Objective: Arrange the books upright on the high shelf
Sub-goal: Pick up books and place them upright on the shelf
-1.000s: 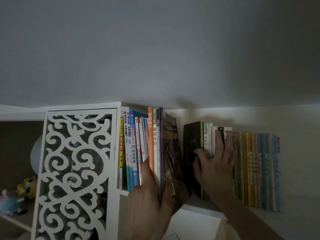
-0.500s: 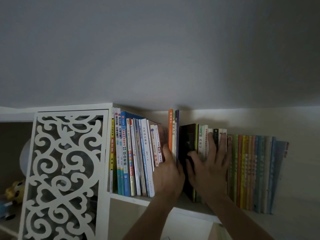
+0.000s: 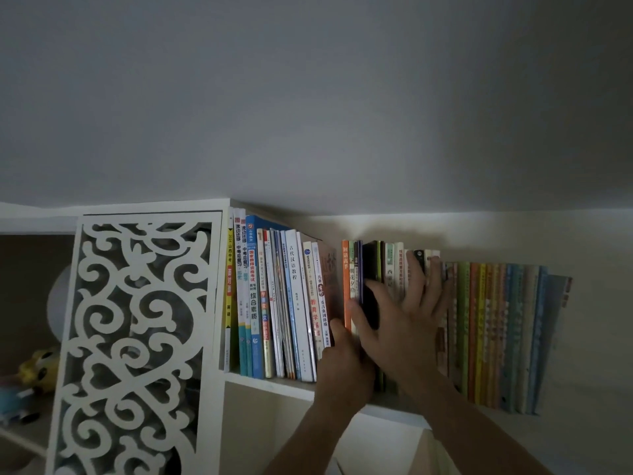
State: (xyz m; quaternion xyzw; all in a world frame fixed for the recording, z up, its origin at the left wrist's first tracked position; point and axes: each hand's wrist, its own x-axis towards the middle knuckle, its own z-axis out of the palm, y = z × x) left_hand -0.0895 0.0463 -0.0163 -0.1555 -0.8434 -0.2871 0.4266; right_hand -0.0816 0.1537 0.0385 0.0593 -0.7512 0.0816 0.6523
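Observation:
Books stand on the high white shelf [image 3: 270, 385] in three groups. The left group [image 3: 274, 303] leans slightly right. In the middle stand an orange book [image 3: 346, 269], thin neighbours and a dark book [image 3: 370, 262]. My left hand [image 3: 342, 368] grips the orange book and its neighbours from below, with fingers in the gap to their left. My right hand [image 3: 411, 317] lies flat with spread fingers on the spines of the pale books [image 3: 394, 265], its thumb on the dark book. A row of colourful thin books [image 3: 496, 330] stands upright to the right.
A white carved lattice panel [image 3: 137, 337] closes the compartment left of the books. Small toys [image 3: 37, 368] sit on a lower shelf at far left. The grey ceiling hangs just above the book tops. A bare wall runs right of the last book.
My left hand has carried the orange book group right, up against the dark book. The dark leaning book now stands upright and the left group has spread out, leaning right. My right hand stayed put.

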